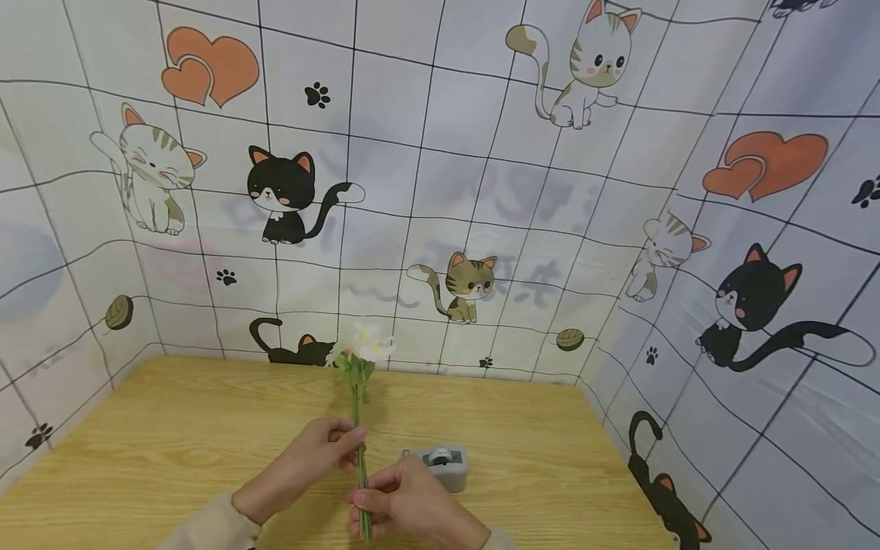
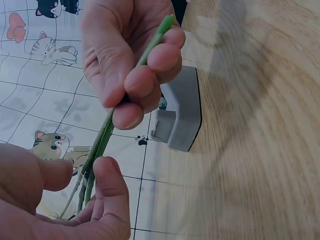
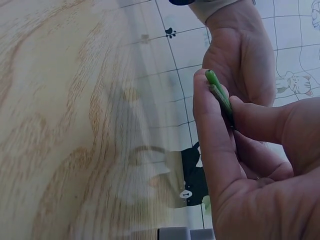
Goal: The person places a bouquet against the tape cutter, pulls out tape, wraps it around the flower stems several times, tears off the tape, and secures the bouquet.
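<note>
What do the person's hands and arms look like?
The left hand and right hand are bare, with no gloves or rings showing. The left sleeve and right sleeve are pale beige, reaching the wrists. Something dark by the left one is mostly cut off.

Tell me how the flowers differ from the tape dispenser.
The flowers are white with slender green stems, while the tape dispenser is grey and blocky. The left hand and right hand hold the flowers by the stems; the tape dispenser rests on the table.
</note>
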A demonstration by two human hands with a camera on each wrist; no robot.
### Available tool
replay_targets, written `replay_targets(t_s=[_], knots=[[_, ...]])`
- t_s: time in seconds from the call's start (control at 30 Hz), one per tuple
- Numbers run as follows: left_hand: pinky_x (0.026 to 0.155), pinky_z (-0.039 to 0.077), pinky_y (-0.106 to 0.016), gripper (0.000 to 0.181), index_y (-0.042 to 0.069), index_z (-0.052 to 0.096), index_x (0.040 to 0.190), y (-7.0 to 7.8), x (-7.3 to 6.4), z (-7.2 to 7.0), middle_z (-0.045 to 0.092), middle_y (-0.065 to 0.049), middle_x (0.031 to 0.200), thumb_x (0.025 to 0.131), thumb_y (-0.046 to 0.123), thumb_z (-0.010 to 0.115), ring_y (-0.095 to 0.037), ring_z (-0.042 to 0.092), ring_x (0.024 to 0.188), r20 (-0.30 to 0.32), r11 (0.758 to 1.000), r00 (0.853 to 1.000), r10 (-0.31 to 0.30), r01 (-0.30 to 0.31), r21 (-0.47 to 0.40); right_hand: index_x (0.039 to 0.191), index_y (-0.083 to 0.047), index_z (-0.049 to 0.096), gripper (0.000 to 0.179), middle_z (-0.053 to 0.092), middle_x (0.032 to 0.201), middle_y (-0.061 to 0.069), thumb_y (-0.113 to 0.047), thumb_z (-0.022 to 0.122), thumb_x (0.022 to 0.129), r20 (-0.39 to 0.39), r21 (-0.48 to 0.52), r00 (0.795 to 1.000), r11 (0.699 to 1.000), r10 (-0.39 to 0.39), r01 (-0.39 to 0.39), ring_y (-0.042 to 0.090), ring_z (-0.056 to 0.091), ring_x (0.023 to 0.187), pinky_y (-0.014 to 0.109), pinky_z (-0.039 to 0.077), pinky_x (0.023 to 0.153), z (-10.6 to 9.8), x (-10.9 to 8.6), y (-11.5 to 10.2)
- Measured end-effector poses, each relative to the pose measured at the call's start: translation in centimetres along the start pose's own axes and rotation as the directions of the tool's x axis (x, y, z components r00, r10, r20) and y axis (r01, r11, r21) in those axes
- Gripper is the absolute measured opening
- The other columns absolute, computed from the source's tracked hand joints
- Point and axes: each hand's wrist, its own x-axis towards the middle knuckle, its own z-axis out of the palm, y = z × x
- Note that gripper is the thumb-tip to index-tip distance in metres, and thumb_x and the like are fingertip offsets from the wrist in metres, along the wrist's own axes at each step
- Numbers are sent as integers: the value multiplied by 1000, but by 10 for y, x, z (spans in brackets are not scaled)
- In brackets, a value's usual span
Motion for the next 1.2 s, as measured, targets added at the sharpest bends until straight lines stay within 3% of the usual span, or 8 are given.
replay_targets(t_s=[0.17,0.3,0.57,0.7,0.87,0.97,1.07,1.2], knots=[[86,66,-38,37,-10,72,132,3,5,3,79,-10,101,123,25,63,-19,73,90,-62,1000,998,-24,23,-6,111,10,87,26,90,97,13,-15,80,112,-29,-28,1000,1000,-4,3,13,85,85,30,73,80,3,-3,0],[88,67,-39,33,-11,72,132,3,9,4,80,-12,106,122,20,64,-18,74,90,-98,999,995,-32,32,-4,109,7,88,23,89,97,17,-15,80,112,-38,-57,999,998,-19,17,13,86,83,28,72,76,6,-5,-2],[89,69,-41,29,-12,75,130,7,9,7,81,-14,110,121,14,65,-17,75,92,-118,1000,993,-26,27,11,108,2,89,22,89,96,19,-17,80,113,-47,-96,999,995,-7,2,15,86,80,32,73,75,5,-5,-1],[91,69,-43,28,-10,75,128,9,10,8,80,-13,108,121,16,64,-17,75,92,-108,1000,994,-5,8,28,121,3,86,31,89,109,20,-23,70,120,-29,-115,999,993,-34,30,30,90,94,31,73,77,0,-4,-1],[91,68,-42,30,-10,74,128,8,10,7,79,-12,107,122,17,63,-17,74,93,-84,999,996,12,-9,33,139,7,77,41,85,127,28,-26,57,125,20,-62,998,997,-54,55,45,84,121,40,74,96,-5,-3,-2],[90,67,-40,29,-10,73,127,7,10,7,78,-11,107,122,17,63,-17,73,93,-81,1000,997,6,-4,23,142,6,77,43,85,130,27,-27,56,125,36,-47,997,997,-61,63,46,82,126,39,73,97,-5,-2,-2],[90,66,-39,28,-9,73,126,7,10,9,78,-12,107,122,16,62,-17,73,94,-84,1000,996,0,1,9,142,4,77,43,86,131,23,-29,56,125,48,-40,997,997,-62,64,41,84,124,29,71,90,-5,-1,-2],[90,66,-39,27,-11,71,128,7,11,10,77,-14,108,122,13,61,-18,72,95,-80,1000,997,-4,3,-11,144,5,76,47,87,130,18,-33,58,123,62,-10,997,999,-43,44,22,87,115,21,65,85,-6,1,-1]])
